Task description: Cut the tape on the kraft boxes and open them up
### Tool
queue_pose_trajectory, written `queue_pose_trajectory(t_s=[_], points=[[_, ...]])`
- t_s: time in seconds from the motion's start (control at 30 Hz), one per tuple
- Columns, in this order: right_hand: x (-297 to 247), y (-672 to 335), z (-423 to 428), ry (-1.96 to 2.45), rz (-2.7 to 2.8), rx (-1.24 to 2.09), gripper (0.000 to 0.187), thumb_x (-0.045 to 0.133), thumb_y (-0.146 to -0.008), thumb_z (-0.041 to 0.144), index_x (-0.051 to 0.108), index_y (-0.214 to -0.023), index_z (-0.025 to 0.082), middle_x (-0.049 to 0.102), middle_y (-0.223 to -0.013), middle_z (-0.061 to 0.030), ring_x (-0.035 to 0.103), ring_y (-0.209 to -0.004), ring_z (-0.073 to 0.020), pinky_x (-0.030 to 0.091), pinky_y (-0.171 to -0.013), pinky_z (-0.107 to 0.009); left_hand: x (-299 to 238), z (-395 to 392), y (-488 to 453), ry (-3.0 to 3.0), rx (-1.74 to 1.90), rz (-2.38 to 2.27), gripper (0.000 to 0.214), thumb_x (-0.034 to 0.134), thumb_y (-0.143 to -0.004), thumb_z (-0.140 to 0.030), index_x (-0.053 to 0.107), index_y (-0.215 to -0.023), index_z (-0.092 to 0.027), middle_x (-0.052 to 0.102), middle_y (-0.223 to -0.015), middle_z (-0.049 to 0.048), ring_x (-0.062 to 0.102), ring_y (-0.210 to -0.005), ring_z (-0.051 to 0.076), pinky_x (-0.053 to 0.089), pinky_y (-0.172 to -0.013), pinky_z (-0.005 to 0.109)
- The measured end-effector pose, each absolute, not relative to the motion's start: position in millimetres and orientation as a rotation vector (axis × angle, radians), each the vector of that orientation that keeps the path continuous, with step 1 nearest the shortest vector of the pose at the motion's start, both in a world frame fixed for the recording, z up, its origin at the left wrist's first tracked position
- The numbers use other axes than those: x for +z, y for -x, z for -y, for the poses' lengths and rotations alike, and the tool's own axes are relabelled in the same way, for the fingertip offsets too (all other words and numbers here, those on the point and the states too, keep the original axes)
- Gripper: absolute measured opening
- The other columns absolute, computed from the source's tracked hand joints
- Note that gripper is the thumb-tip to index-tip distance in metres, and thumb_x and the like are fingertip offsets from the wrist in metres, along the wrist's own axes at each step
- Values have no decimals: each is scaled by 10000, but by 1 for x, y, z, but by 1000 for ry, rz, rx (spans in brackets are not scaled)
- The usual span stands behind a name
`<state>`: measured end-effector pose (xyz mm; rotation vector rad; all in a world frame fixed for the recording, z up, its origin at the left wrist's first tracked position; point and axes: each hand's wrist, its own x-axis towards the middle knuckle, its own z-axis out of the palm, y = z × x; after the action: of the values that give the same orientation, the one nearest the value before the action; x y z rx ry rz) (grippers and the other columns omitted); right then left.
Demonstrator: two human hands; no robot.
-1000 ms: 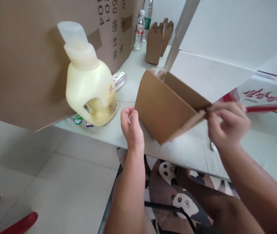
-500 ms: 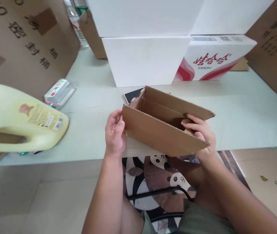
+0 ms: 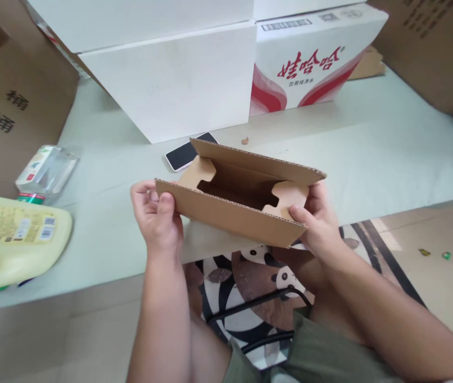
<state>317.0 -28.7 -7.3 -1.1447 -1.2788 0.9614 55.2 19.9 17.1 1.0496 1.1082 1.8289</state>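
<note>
Brown cardboard is forming an open box (image 3: 230, 215) mid-frame; the left hand (image 3: 157, 215) and right hand (image 3: 321, 221) are gripping its ends. Uneven squeezing would be risking a buckle.

Phone (image 3: 182, 157) behind the near box (image 3: 226, 214), jug (image 3: 30, 259) far left.

One head-worn camera looks forward and down at the hands (image 3: 160, 221), seemingly close.
</note>
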Motion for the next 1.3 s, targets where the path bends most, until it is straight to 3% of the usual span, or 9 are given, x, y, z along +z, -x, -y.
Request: queue_pose_trajectory(t_s=[0.1, 0.2, 0.33, 0.47, 0.57, 0.77, 0.93, 1.13, 1.3], points=[[-6, -315, 30, 1103, 1250, 964, 398, 649, -941, 491, 540, -1310, 394, 668, -1329, -55, 666, -1215, -287, 603, -964, -485, 20, -20, -54, -1066, 1826, -1100, 479, 953, -680, -532, 632, -973, -332, 606, -758, -48, 605, -727, 147, 509, -734, 291], [-8, -316, 30, 1036, 1304, 902, 269, 676, -912, 527, 636, -1120, 360, 636, -1339, -58, 620, -1266, -304, 574, -986, -500, 17, -21, -51, -1166, 1803, -1183, 453, 910, -725, -519, 650, -1045, -331, 674, -929, -9, 669, -881, 191, 546, -840, 334], [-11, -317, 27, 941, 1335, 877, 425, 578, -880, 723, 678, -975, 321, 613, -1296, -81, 602, -1259, -352, 533, -1016, -568, 6, -24, -44, -1391, 1770, -1271, 360, 804, -814, -495, 740, -1113, -305, 707, -1252, 48, 666, -1206, 267, 525, -1080, 427], [-8, -316, 27, 1064, 1330, 880, 368, 578, -902, 657, 662, -922, 299, 613, -1304, -89, 574, -1312, -365, 493, -1062, -586, 5, -25, -41, -1588, 1696, -1277, 247, 703, -889, -449, 824, -1030, -287, 733, -1283, 47, 629, -1324, 288, 444, -1217, 482], [-8, -318, 27, 1069, 1369, 888, 366, 567, -904, 652, 660, -969, 304, 612, -1345, -86, 567, -1337, -366, 498, -1063, -576, 11, -22, -43, -1601, 1686, -1338, 209, 721, -883, -413, 844, -1000, -291, 773, -1213, 37, 677, -1244, 271, 473, -1192, 478], [-23, -328, 16, 1033, 1278, 889, 516, 489, -936, 689, 554, -1342, 376, 641, -1419, -67, 610, -1343, -318, 506, -1109, -544, 8, -26, -32, -1482, 1756, -1357, 202, 766, -862, -422, 850, -976, -277, 801, -1165, 27, 695, -1177, 262, 496, -1133, 455], [-30, -325, 13, 1152, 1325, 1101, 496, 485, -1018, 615, 605, -1388, 307, 649, -1487, -86, 597, -1399, -293, 428, -1220, -560, -12, -40, -5, -999, 1979, -1313, 186, 762, -850, -420, 809, -950, -271, 782, -988, -16, 668, -976, 220, 524, -904, 403], [-19, -307, 24, 967, 1745, 1095, 548, 508, -1007, 664, 599, -1474, 390, 543, -1619, -43, 366, -1605, -330, 236, -1340, -627, -18, -36, -6, -845, 1641, -1370, 320, 726, -838, -518, 749, -1022, -256, 762, -1011, 10, 645, -880, 194, 466, -664, 298], [-19, -303, 26, 988, 1829, 927, 585, 504, -990, 693, 604, -1466, 368, 541, -1538, -91, 265, -1641, -350, 161, -1359, -632, -8, -25, -28, -796, 1407, -1370, 469, 682, -821, -648, 766, -1023, -234, 774, -1185, 90, 694, -1107, 263, 550, -704, 286]])
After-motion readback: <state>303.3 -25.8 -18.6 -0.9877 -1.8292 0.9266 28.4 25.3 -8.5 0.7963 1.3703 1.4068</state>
